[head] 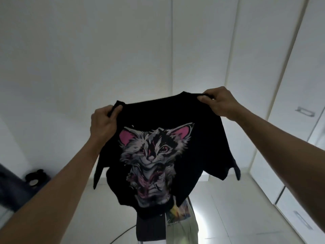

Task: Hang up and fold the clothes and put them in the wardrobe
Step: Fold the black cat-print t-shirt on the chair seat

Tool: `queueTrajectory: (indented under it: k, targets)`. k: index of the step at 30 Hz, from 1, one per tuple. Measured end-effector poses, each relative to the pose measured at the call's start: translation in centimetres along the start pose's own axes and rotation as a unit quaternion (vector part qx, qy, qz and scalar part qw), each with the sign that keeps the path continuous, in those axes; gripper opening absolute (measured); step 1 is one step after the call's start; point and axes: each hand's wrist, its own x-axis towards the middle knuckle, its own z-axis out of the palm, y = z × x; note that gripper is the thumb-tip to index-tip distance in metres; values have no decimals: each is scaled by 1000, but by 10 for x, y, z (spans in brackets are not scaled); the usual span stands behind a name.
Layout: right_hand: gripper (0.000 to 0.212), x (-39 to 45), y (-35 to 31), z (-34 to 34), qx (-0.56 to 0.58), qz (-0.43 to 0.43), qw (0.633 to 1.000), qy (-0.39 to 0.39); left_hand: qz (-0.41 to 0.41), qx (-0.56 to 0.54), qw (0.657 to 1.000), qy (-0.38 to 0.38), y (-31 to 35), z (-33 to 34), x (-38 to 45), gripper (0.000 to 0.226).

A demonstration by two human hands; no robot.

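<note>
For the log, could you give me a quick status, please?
Left hand and right hand grip black cat T-shirt by shoulders, held up. More clothes below. Wardrobe doors shut.

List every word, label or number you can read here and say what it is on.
Nothing reads clearly.
Black T-shirt, held up by the left hand and right hand: cat picture only, no words.
Pale garment below it: a line of script by a colourful print, too blurred to read.

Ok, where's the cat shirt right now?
Centre of the head view, the shirt is held up by its shoulders between the left hand and right hand.
</note>
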Motion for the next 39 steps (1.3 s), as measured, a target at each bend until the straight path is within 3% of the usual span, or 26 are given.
queueTrajectory:
  k: [2,4,6,8,10,12,15,17,20,24,26,30,32,35,39]
  targets:
    - [31,0,5,10,51,7,998,27,21,-5,1000,13,3,-1,6,48]
    - [28,0,7,11,48,6,997,61,52,-13,998,-22,8,-7,12,44]
    - [26,-2,11,9,16,4,997,70,82,58,987,-126,5,-20,14,41]
    - [25,-6,20,7,-17,-3,998,58,79,176,951,-241,-8,-31,11,45]
    - [24,-15,32,10,-36,-2,999,34,49,280,915,-287,-26,-33,-1,33]
    - [21,-24,40,14,-47,-8,999,0,15,283,926,-249,-42,-27,-21,23]
    - [26,-35,53,20,-61,-15,998,-31,-109,144,974,-135,-49,-11,-58,17]
    - [29,-43,62,23,-68,-25,996,-48,-179,85,978,-65,-44,1,-73,22]
    - [29,-52,72,20,-75,-35,996,-45,-161,98,982,-29,-34,13,-79,23]
    - [26,-61,90,13,-88,-26,994,-50,-45,233,967,-93,-37,5,-76,27]
    - [25,-71,101,13,-92,-12,993,-75,-77,235,964,-94,-33,4,-84,28]
    - [32,-92,111,29,-3,59,995,-77,-217,116,966,-83,-25,15,-113,29]
    - [33,-101,113,37,35,73,995,-61,-220,107,966,-80,-22,17,-128,29]
    - [32,-116,112,36,-10,49,996,-69,-117,195,961,-160,-18,4,-151,46]
    - [30,-129,103,23,-45,27,994,-98,-115,115,944,-287,-26,-23,-164,35]
